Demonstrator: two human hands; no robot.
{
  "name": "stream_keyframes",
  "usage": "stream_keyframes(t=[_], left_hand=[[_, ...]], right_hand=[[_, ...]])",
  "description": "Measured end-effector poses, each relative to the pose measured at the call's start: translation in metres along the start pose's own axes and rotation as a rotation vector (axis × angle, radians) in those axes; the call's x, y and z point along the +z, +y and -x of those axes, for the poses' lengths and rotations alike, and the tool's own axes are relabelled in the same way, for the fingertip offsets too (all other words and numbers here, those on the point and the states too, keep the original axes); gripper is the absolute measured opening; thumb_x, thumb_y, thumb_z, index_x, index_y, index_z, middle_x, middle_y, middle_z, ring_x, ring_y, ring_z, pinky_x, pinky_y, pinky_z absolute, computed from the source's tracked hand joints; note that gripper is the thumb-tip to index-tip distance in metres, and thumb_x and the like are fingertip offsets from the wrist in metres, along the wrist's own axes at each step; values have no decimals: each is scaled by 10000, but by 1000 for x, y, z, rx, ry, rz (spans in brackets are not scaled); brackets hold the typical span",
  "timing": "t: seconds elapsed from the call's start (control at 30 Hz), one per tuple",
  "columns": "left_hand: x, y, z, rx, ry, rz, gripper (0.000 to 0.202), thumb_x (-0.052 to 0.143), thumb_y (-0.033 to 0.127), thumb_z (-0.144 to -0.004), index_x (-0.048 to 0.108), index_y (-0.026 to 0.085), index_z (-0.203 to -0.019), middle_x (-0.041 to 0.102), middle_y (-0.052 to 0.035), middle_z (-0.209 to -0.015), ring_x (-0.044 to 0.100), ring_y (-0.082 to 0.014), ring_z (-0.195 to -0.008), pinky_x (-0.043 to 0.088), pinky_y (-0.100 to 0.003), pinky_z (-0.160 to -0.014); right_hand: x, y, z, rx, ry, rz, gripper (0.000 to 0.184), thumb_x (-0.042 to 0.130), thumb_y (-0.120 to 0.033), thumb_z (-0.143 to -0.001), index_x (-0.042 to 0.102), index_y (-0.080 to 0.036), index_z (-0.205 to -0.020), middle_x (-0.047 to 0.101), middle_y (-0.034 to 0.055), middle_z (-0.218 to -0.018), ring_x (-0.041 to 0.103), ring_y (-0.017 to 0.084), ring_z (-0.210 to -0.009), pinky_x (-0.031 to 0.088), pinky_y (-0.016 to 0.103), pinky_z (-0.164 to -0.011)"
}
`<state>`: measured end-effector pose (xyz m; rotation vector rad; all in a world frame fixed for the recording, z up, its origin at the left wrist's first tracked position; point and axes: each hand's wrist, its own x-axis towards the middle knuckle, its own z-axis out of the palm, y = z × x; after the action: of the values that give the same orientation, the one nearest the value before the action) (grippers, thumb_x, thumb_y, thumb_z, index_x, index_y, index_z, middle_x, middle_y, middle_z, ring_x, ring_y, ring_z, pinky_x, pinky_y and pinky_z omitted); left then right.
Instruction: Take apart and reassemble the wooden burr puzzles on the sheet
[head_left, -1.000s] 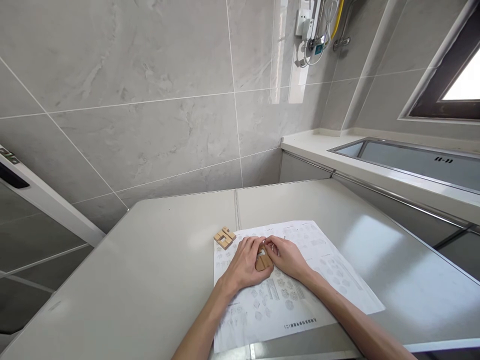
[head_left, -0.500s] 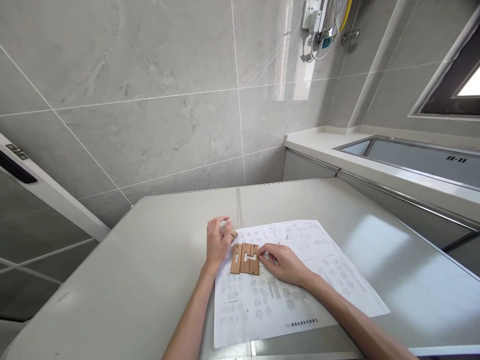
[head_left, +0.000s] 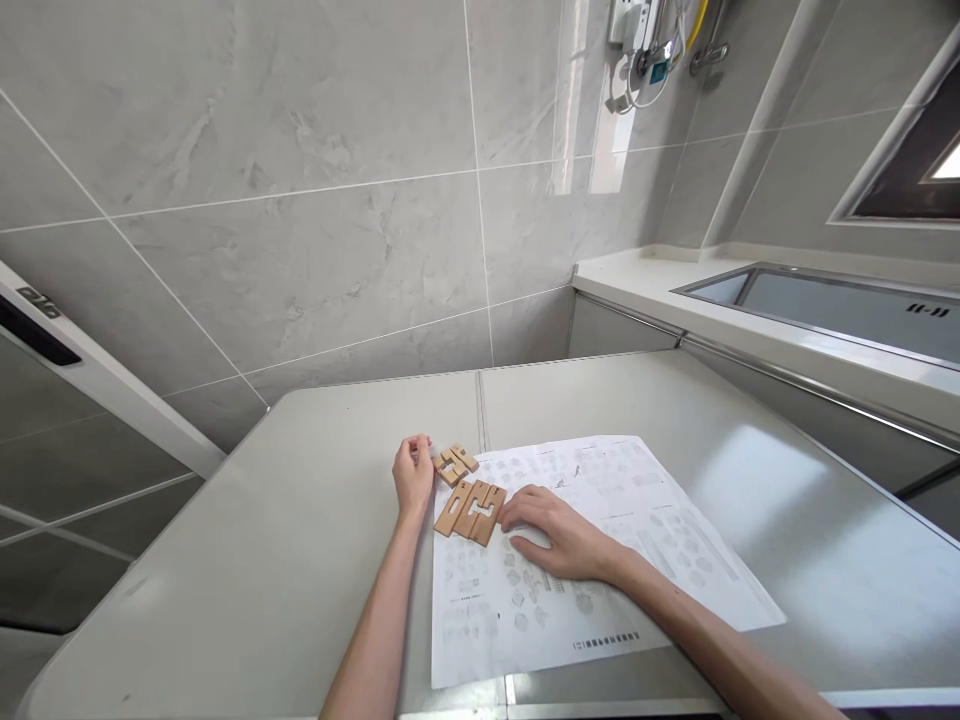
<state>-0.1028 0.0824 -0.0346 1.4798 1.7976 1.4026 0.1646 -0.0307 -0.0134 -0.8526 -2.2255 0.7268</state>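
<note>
Three flat wooden puzzle pieces [head_left: 459,522] with cut-out slots and small marks lie side by side, slanted, on a printed sheet. A smaller group of wooden pieces [head_left: 451,474] lies just behind them, near the sheet's upper left corner. My left hand [head_left: 412,478] is beside that small group on the left, its fingers curled together; whether anything is inside them is hidden. My right hand [head_left: 556,532] rests on the paper, fingers stretched and thumb apart. Its fingertips are at the right edge of the larger pieces.
The printed sheet [head_left: 645,560] lies over the light table [head_left: 315,560], which has a seam down the middle. A counter with a sink [head_left: 825,310] stands to the right. Behind is a grey tiled wall [head_left: 300,260] with a socket and hoses [head_left: 645,50] at the upper right.
My left hand has drawn back left from the small pieces, which now show more fully. The larger pieces have turned and shifted slightly left. My right hand's fingers have moved from a pinch to stretched out.
</note>
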Motion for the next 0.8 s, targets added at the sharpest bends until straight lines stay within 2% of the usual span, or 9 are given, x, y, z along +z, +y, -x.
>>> stream_keyframes(t=[0.17,0.23,0.37,0.47,0.53,0.8], left_hand=[[-2,1,-1,-8,-38,0,377,495,557,-998,687,238,-941,791,-68,-1076,723,-245,-1009,529,-350,-906],[-3,2,-1,-11,-53,8,385,492,562,-999,688,237,-934,793,-63,-1061,727,-239,-1004,534,-336,-887],[-4,4,-1,-13,-67,20,386,486,558,-1001,688,233,-949,792,-65,-1057,725,-236,-1016,536,-327,-878],[-4,5,-1,-12,-73,17,371,495,550,-996,690,236,-960,789,-63,-1052,723,-239,-1004,534,-331,-871],[-4,5,-1,-11,-73,12,366,492,542,-997,690,237,-956,788,-63,-1048,722,-242,-993,533,-336,-865],[-3,4,-1,-20,-30,17,318,464,475,-1010,674,236,-1007,777,-75,-1088,710,-244,-1070,524,-353,-936]], right_hand=[[3,1,2,-17,5,-52,254,573,-154,-983,704,-308,-1138,773,15,-1253,677,249,-1235,495,432,-1099],[5,5,3,34,50,-53,236,545,-167,-1003,705,-298,-1117,785,21,-1182,708,239,-1147,521,412,-1043],[7,15,4,195,169,13,198,507,-219,-1027,699,-269,-1036,777,29,-979,721,233,-917,555,358,-829],[6,18,4,279,168,61,223,479,-246,-1032,701,-264,-1026,732,8,-804,683,213,-715,527,324,-701],[6,17,3,287,149,89,245,464,-252,-1033,709,-264,-1029,706,0,-745,666,208,-663,510,316,-674],[8,17,4,263,127,109,265,456,-249,-1037,721,-250,-1032,708,15,-733,665,212,-662,499,311,-674]])
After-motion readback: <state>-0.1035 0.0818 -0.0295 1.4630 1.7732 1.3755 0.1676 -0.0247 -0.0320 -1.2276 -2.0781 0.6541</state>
